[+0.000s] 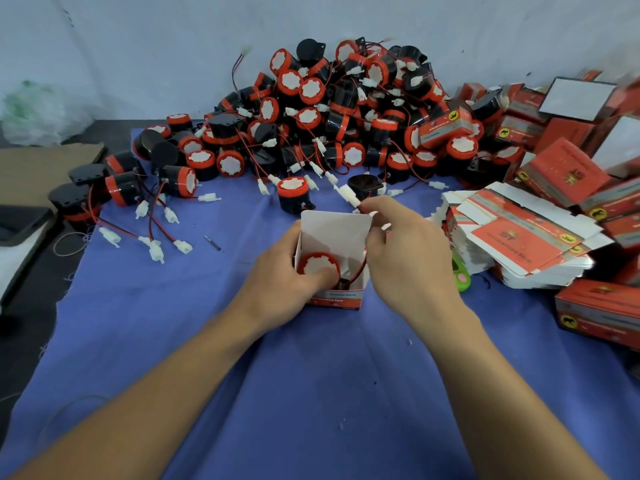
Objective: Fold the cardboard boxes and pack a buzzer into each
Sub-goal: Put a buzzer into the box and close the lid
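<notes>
At mid-cloth, one open box (341, 233) stands upright with its white flap raised at the far side. One buzzer (317, 263) sits inside it, red-rimmed face up, against the left wall.

The left hand (277, 275) grips the box's left side with curled fingers, its thumb pressing on the buzzer's face. The right hand (405, 251) is over the box's right edge, thumb and forefinger pinched tight on the wire (360, 268) just below its white plug (349, 196), which sticks out up and to the left. The other fingers are loosely curled.

The blue cloth (311, 393) spreads widest on the near side, where only the two forearms cross it. Its left edge runs slantwise, with dark floor beyond. Behind the box, one lone buzzer (292, 195) stands near the flap. Farther back a heap (346, 109) of buzzers, too many to count, is banked against the wall, with plugs trailing forward onto the cloth. On the right, room is tight: one stack of flat boxes (519, 237) lies near the right hand, a green object (462, 275) is wedged at its foot, and folded boxes (568, 171), too many to count, are piled behind and beside it. One folded box (443, 124) rests on the heap.
</notes>
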`<state>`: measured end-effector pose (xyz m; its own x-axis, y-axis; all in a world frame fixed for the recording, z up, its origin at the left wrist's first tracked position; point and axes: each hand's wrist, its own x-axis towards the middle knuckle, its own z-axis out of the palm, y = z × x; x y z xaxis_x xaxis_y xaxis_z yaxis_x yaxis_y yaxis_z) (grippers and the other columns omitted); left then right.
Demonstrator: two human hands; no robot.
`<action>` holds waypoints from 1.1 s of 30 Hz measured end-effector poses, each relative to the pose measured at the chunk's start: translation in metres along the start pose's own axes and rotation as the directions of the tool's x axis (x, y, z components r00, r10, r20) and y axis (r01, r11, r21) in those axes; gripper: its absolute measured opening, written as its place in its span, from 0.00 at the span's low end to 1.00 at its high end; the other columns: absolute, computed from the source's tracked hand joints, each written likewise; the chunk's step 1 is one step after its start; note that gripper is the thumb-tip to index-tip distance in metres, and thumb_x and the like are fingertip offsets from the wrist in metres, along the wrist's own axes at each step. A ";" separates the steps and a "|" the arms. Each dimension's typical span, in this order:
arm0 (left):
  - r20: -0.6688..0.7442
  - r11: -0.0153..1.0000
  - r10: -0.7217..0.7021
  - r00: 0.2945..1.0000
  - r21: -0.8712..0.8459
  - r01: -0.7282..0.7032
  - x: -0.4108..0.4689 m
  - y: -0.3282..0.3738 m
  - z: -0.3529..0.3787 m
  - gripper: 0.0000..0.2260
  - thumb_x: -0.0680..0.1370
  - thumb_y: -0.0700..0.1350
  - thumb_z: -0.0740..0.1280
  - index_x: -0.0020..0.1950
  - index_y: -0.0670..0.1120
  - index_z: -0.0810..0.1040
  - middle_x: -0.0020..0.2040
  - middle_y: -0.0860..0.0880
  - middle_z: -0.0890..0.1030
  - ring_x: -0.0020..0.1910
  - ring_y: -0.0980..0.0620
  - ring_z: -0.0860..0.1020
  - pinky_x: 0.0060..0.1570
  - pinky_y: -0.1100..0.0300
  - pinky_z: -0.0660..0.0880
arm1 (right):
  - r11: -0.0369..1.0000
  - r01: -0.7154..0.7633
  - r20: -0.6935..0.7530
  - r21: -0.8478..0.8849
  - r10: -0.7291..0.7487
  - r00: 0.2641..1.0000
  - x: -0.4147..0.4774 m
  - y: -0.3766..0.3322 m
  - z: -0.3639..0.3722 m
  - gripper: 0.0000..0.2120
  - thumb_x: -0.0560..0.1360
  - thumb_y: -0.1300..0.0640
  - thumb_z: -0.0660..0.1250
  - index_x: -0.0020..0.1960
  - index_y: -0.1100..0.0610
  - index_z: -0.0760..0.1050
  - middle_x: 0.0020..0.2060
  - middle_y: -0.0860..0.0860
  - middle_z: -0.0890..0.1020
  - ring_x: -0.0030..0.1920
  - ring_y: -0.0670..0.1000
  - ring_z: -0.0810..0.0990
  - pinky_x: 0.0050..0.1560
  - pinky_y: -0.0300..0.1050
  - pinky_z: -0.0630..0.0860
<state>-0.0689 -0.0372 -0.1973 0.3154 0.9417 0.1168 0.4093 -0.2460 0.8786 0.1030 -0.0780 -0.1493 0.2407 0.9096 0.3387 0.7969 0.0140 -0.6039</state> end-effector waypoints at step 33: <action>-0.195 0.998 0.028 0.980 0.053 -0.018 -0.008 0.003 0.009 0.24 0.73 0.56 0.70 0.68 0.61 0.71 0.51 0.74 0.78 0.53 0.70 0.76 0.45 0.76 0.72 | 0.846 0.291 0.259 -0.447 -0.189 0.947 0.004 0.006 0.011 0.14 0.80 0.51 0.61 0.47 0.45 0.85 0.78 0.51 0.67 0.71 0.57 0.66 0.67 0.53 0.60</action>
<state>-0.0625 -0.0474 -0.1999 0.1536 0.9611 0.2294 0.4481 -0.2746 0.8508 0.1029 -0.0702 -0.1593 -0.0659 0.9664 0.2485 0.9919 0.0906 -0.0895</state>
